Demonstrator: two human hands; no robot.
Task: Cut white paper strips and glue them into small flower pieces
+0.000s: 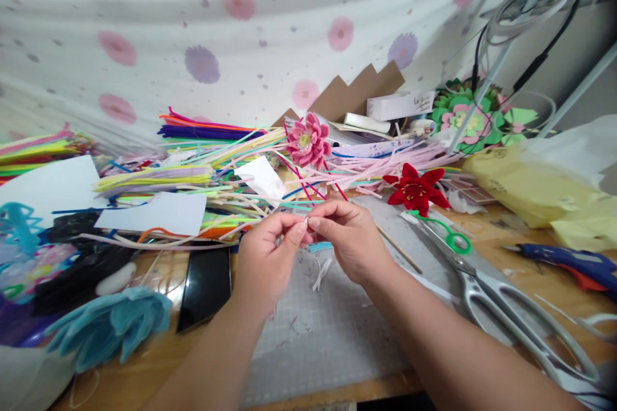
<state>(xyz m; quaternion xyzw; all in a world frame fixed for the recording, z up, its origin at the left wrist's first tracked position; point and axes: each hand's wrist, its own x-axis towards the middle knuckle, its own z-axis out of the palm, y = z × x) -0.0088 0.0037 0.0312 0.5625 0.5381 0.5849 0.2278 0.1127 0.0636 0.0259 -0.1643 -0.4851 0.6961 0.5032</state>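
My left hand (pixel 268 250) and my right hand (pixel 348 237) meet over a grey cutting mat (pixel 332 321), fingertips pinched together on a small white pipe-cleaner piece (pixel 304 225). Both hands are closed in a pinch. A few short white pieces (pixel 321 273) lie on the mat just below the hands. A pink pipe-cleaner flower (pixel 308 140) and a red one (pixel 415 188) sit behind the hands among the loose stems.
Heaps of coloured pipe cleaners (pixel 202 160) fill the back. Large scissors (pixel 506 302) and a blue glue gun (pixel 569 263) lie right. A blue fuzzy flower (pixel 113 324), black phone (pixel 205 286) and white papers (pixel 154 212) lie left. Yellow bag (pixel 540 186) far right.
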